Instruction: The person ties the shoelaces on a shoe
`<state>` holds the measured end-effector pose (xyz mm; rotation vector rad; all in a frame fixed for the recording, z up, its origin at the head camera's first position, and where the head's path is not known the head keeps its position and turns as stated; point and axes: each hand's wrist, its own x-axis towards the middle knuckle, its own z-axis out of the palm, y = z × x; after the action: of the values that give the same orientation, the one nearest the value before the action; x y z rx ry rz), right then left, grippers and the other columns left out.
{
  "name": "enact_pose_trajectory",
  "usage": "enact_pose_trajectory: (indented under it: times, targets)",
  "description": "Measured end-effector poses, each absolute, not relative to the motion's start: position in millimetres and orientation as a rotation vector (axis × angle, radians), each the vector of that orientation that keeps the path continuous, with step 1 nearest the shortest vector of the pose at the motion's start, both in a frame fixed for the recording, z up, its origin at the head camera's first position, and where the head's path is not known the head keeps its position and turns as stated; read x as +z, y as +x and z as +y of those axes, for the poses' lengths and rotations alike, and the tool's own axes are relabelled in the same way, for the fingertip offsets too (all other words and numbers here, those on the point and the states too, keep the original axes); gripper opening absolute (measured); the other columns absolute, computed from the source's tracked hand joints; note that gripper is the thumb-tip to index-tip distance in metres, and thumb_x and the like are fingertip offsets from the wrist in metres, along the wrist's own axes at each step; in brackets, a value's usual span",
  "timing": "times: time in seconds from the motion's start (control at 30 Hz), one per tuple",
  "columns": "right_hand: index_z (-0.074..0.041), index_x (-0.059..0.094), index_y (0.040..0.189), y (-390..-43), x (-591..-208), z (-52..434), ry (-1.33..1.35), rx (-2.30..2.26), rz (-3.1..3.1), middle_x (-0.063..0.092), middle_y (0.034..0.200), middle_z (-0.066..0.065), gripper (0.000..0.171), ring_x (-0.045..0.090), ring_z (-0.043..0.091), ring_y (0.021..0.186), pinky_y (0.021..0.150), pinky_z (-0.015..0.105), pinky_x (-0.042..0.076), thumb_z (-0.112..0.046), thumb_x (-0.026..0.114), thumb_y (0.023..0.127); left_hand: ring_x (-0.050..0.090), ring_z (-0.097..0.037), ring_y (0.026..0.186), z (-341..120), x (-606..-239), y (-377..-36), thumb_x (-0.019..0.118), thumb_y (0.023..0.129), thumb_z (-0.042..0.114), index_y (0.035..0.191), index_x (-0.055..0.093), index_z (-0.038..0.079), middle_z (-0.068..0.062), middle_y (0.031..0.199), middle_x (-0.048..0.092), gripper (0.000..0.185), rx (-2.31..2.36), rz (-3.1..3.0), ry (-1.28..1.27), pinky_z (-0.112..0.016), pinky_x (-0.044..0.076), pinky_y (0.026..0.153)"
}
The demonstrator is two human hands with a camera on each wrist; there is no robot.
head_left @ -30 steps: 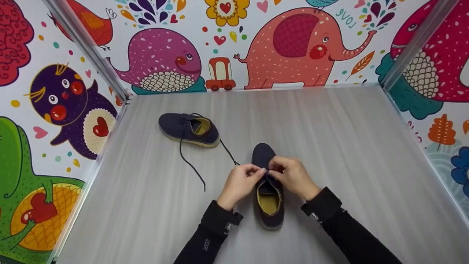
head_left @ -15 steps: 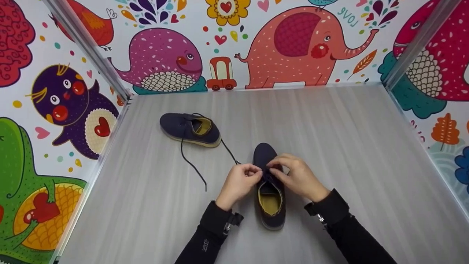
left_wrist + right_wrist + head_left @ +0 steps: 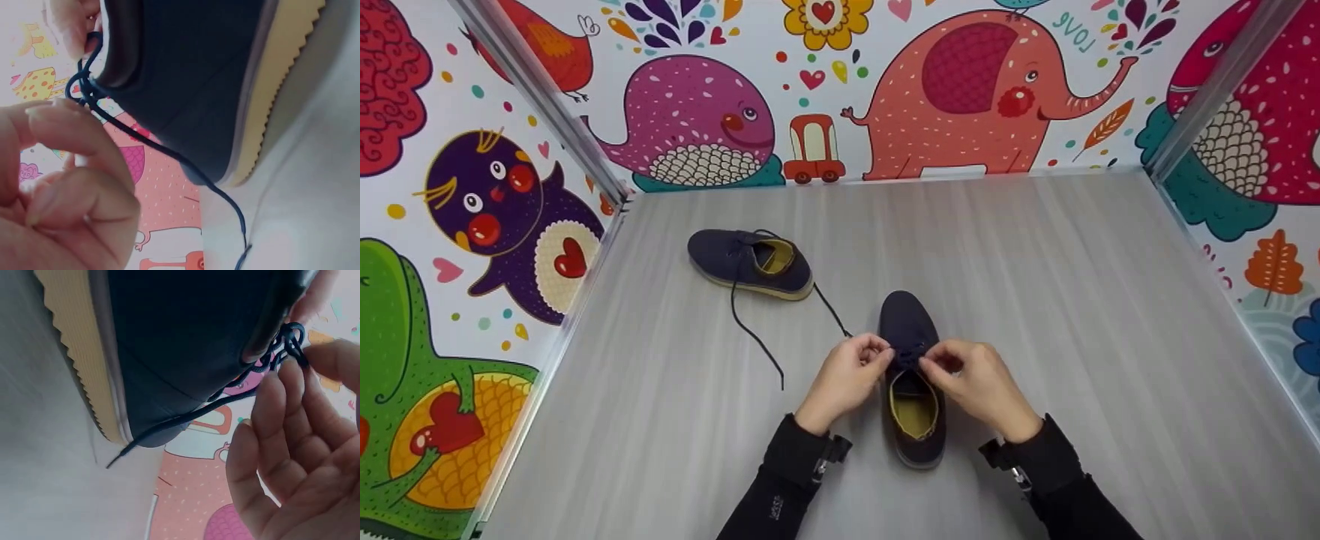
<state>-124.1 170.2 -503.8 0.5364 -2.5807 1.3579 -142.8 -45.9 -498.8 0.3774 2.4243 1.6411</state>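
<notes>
Both grips are pinched nearly closed on the shoelace (image 3: 149, 141): left hand (image 3: 840, 381) at one side, right hand (image 3: 984, 384) on a loop opposite. The navy shoe (image 3: 906, 319) stands upright between them, yellow insole (image 3: 915, 417) inside. Half a second ago, the right fingertips sat closer to the toe.

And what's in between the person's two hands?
The laced front of the near dark blue cloth shoe, with its thin dark blue lace, lies between the left hand and right hand. The head view shows it.
</notes>
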Motion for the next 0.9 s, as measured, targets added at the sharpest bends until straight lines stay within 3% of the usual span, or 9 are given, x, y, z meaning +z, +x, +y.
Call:
enact_pose_trajectory:
  times: [0.23, 0.43, 0.53, 0.7, 0.8, 0.9]
  targets:
    - [-0.011, 0.072, 0.082, -126.3, -512.5, 182.6, 0.166, 1.530, -2.601, 0.061, 0.065, -0.006, 0.008, 0.055, 0.011, 0.058, 0.054, 0.023, 0.043, -0.010, 0.073, 0.090, 0.061, -0.022, 0.066, -58.0, -504.4, -141.6, 0.057, 0.102, 0.017, 0.103, 0.062, 0.003, -0.015, 0.078, 0.066, 0.015, 1.660, 2.412, 0.327, -0.024, 0.043, 0.055]
    - [-0.010, 0.073, 0.084, -126.1, -522.0, 187.1, 0.041, 1.570, -2.685, 0.060, 0.066, -0.003, 0.009, 0.053, 0.013, 0.059, 0.056, 0.024, 0.041, -0.014, 0.071, 0.092, 0.051, -0.011, 0.053, -65.4, -510.2, -139.9, 0.057, 0.101, 0.015, 0.098, 0.061, 0.003, -0.002, 0.069, 0.060, 0.013, 1.734, 2.339, 0.246, -0.023, 0.040, 0.050]
    - [-0.008, 0.071, 0.085, -126.3, -521.9, 186.5, 0.030, 1.676, -2.684, 0.062, 0.067, 0.004, 0.013, 0.057, 0.020, 0.061, 0.056, 0.024, 0.043, -0.017, 0.070, 0.094, 0.048, -0.010, 0.051, -63.4, -511.0, -140.8, 0.058, 0.098, 0.013, 0.095, 0.061, 0.004, 0.002, 0.066, 0.056, 0.010, 1.795, 2.276, 0.208, -0.023, 0.039, 0.048]
    - [-0.007, 0.069, 0.081, -127.5, -516.9, 184.8, 0.095, 1.798, -2.694, 0.063, 0.068, 0.015, 0.027, 0.059, 0.029, 0.060, 0.051, 0.026, 0.044, -0.031, 0.070, 0.094, 0.046, -0.010, 0.054, -55.4, -508.5, -146.2, 0.064, 0.098, 0.024, 0.087, 0.065, 0.007, 0.004, 0.064, 0.052, 0.021, 1.774, 2.333, 0.235, -0.024, 0.038, 0.051]
    - [-0.010, 0.068, 0.079, -127.6, -511.7, 185.2, 0.161, 1.734, -2.732, 0.063, 0.068, 0.014, 0.031, 0.058, 0.025, 0.057, 0.049, 0.026, 0.042, -0.036, 0.067, 0.096, 0.046, -0.009, 0.055, -51.6, -504.7, -147.9, 0.064, 0.098, 0.034, 0.082, 0.067, 0.011, 0.008, 0.064, 0.051, 0.027, 1.649, 2.522, 0.293, -0.025, 0.038, 0.053]
    - [-0.012, 0.069, 0.081, -127.5, -505.8, 187.9, 0.195, 1.653, -2.734, 0.062, 0.066, 0.009, 0.028, 0.057, 0.021, 0.057, 0.051, 0.026, 0.042, -0.035, 0.065, 0.097, 0.046, -0.008, 0.054, -50.6, -502.5, -147.7, 0.063, 0.098, 0.033, 0.080, 0.067, 0.014, 0.009, 0.064, 0.053, 0.027, 1.533, 2.732, 0.337, -0.027, 0.039, 0.054]
